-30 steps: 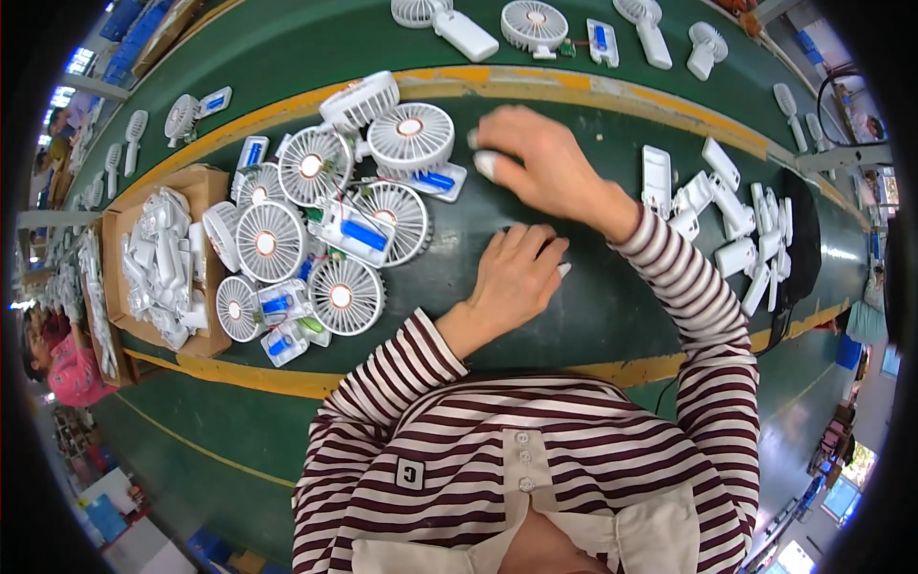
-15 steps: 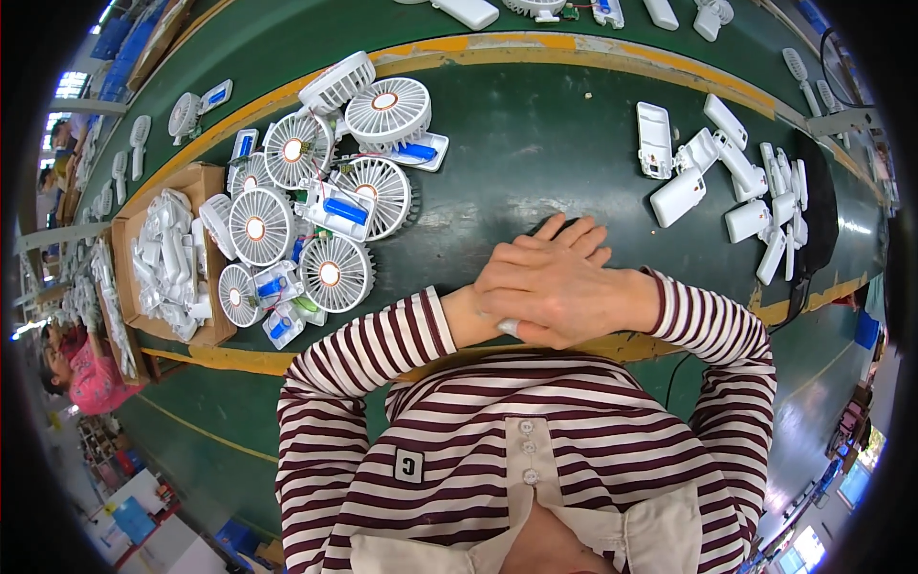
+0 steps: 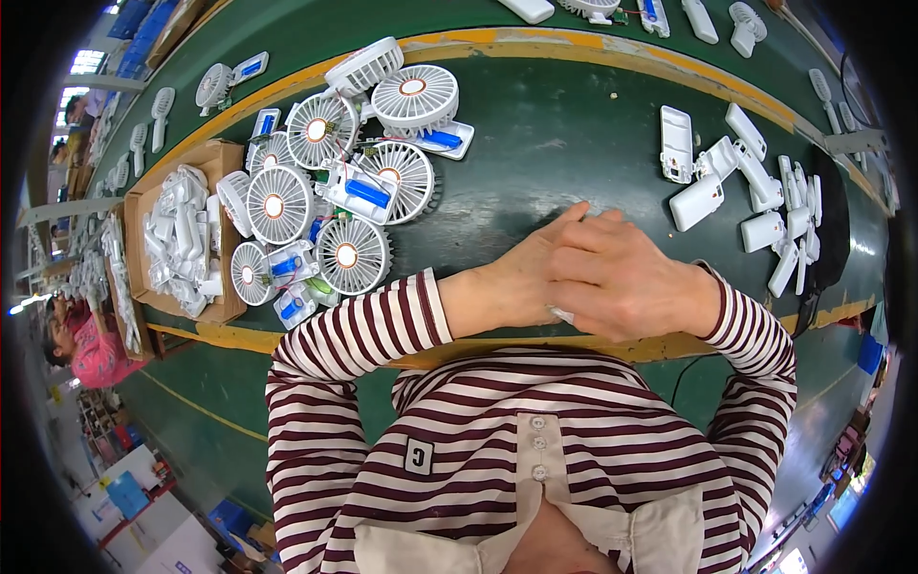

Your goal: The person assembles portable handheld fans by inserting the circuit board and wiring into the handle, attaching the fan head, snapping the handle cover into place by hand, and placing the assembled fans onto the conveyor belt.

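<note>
My two hands are crossed over each other above the green table, near its front edge. My right hand (image 3: pixel 622 277) lies on top, its fingers bent and wrapped over my left hand (image 3: pixel 537 256). Most of the left fingers are hidden under it; only the back of that hand and a fingertip show. A small pale patch shows at the right thumb's tip. No tool or part is visible in either hand. Left of them sits a cluster of white handheld fans (image 3: pixel 280 205) with open housings and blue batteries (image 3: pixel 367 192).
A cardboard box (image 3: pixel 229 239) of white plastic parts stands at the left. White housing shells (image 3: pixel 696 203) lie in a group at the right, by a black object (image 3: pixel 830 215). Beyond the yellow table edge (image 3: pixel 535 40), another green surface carries more fans. A person in pink (image 3: pixel 100 352) is far left.
My hands have shifted right across each other. The left fingers, spread out before, are now mostly covered by the right hand. The whole view has turned slightly; the fans and shells lie as before.
</note>
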Demonstrator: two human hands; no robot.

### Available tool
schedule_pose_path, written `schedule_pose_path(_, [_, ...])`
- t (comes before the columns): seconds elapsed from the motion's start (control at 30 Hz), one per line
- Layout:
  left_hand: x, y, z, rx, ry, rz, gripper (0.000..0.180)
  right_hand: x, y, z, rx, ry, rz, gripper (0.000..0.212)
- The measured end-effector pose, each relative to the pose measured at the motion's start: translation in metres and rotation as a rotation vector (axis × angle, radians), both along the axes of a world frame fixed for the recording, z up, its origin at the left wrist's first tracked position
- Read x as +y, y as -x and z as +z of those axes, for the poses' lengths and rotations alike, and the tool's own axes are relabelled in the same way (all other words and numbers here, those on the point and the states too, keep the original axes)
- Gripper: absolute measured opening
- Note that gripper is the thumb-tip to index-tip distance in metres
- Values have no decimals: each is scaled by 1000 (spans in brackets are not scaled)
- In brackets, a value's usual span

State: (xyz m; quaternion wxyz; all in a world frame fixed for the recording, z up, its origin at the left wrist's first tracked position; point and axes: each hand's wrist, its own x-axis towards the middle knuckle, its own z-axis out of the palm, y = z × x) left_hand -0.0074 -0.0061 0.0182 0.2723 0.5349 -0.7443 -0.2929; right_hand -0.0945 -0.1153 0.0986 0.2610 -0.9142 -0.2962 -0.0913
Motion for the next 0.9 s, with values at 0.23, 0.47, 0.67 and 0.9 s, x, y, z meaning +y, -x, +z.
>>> schedule_pose_path(0.23, [-15, 34, -5, -170, 164, 7, 72, 40, -13, -25, -104, -169, 104, 26])
schedule_pose_path(0.47, [-1, 0, 7, -255, 105, -64, 64, -4, 17, -13, -18, 61, 45, 23])
schedule_pose_path(0.67, [-7, 23, 0, -8, 132, -56, 80, 7, 14, -20, -12, 4, -22, 20])
schedule_pose_path(0.9, [3, -5, 5, -250, 107, -97, 62, -1, 11, -17, 6, 36, 61, 20])
